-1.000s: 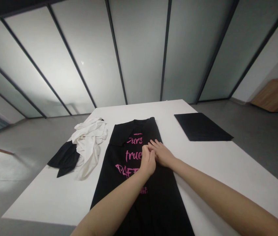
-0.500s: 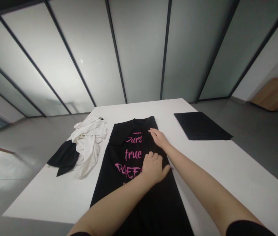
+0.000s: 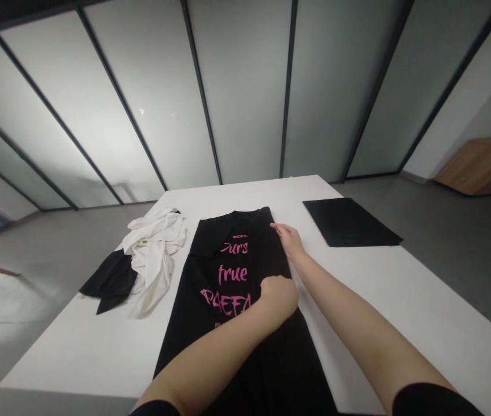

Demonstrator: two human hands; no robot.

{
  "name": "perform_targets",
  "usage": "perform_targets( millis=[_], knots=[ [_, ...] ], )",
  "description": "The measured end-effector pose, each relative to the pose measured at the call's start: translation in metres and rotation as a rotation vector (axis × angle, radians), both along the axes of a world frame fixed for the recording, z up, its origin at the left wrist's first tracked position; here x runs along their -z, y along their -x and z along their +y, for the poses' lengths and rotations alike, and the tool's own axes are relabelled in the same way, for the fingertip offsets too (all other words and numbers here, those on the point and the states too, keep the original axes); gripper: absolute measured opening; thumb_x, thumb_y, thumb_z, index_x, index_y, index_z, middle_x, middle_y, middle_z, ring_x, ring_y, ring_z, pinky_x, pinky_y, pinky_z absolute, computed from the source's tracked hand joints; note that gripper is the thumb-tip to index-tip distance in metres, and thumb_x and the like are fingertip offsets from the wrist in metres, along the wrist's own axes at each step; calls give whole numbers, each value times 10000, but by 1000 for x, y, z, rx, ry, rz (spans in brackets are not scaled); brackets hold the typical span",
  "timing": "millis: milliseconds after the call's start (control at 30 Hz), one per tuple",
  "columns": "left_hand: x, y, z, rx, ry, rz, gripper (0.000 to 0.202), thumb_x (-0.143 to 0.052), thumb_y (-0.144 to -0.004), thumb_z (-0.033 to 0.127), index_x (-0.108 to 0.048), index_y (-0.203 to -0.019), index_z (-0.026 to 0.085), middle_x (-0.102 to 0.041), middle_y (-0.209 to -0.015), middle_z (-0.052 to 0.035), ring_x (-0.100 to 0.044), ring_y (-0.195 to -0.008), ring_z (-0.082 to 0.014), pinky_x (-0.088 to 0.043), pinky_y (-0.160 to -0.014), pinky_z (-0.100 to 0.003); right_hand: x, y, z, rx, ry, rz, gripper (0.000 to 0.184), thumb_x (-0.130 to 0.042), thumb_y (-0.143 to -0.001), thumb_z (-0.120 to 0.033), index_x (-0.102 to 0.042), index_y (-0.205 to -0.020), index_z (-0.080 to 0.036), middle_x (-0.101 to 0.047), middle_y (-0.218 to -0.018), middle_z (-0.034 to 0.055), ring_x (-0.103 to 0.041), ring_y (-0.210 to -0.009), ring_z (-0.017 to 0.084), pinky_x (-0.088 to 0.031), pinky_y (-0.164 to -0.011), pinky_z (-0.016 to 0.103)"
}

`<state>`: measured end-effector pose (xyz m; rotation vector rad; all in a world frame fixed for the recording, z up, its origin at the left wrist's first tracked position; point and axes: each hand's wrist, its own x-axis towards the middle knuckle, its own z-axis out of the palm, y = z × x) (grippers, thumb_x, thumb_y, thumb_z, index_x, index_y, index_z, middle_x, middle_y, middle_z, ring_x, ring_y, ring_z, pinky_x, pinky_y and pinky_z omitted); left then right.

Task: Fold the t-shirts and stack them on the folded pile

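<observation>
A black T-shirt (image 3: 266, 254) with pink lettering lies lengthwise on the white table, its collar at the far end. Its sides are folded inward, and the right-hand fold covers the ends of the printed words. My left hand (image 3: 279, 296) reaches across the shirt and is closed at its right edge; the fingertips are hidden. Farther up that same edge, my right hand (image 3: 289, 240) has its fingers drawn together on the cloth near the shoulder.
On the left of the white table (image 3: 76, 352) lies a crumpled white garment (image 3: 156, 237) with a black garment (image 3: 113, 280) beside it. A flat black folded stack or board (image 3: 351, 222) rests at the right. Frosted glass panels (image 3: 245, 92) stand behind the table.
My left hand has shifted right to the shirt's edge, and its fingers have curled out of sight. My right hand has moved slightly outward onto that edge.
</observation>
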<state>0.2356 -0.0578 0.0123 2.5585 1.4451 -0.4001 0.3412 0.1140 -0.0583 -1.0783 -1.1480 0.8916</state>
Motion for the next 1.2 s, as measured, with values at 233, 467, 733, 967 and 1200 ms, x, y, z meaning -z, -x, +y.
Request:
perform_targets(
  millis=[233,467,733,967,1200],
  knots=[
    [11,15,-61,209,92,21,293,-567,-974,138,-839,-1079,160,-798,-975,-186,-790,-960,-357,-624,-725,-445,-4,6,-18,-57,-44,-415,308,-623,-938,-420,-847,-1030,-230,-794,-1254,100,-674,-1289,309,-418,-1223,481],
    [13,21,-71,191,93,-52,326,-537,-985,173,-850,-1072,189,-797,-967,-176,-786,-950,-374,-609,-704,-480,-2,16,-18,-57,194,-1307,735,-452,-1035,-441,-385,-1665,-69,-297,-1745,215,-269,-1612,427,-203,-1305,570],
    [21,25,-71,229,34,-101,301,-562,-982,197,-859,-1021,221,-787,-905,-160,-783,-915,-347,-591,-709,-437,-8,23,8,-16,339,-1277,882,-468,-995,-654,-306,-1712,-166,-205,-1785,188,-150,-1631,472,-129,-1301,626],
    [15,26,-72,148,33,-150,320,-535,-1005,239,-850,-969,197,-799,-926,-162,-792,-895,-346,-610,-699,-442,-10,30,24,39,381,-1239,870,-447,-999,-669,-343,-1699,-163,-192,-1785,204,-97,-1627,505,-65,-1277,697],
    [11,27,-72,134,38,-183,334,-529,-1012,271,-851,-981,187,-802,-954,-171,-792,-904,-348,-614,-719,-450,-8,27,27,48,352,-1247,857,-457,-994,-674,-375,-1686,-175,-214,-1779,204,-114,-1626,502,-74,-1277,693]
  ],
)
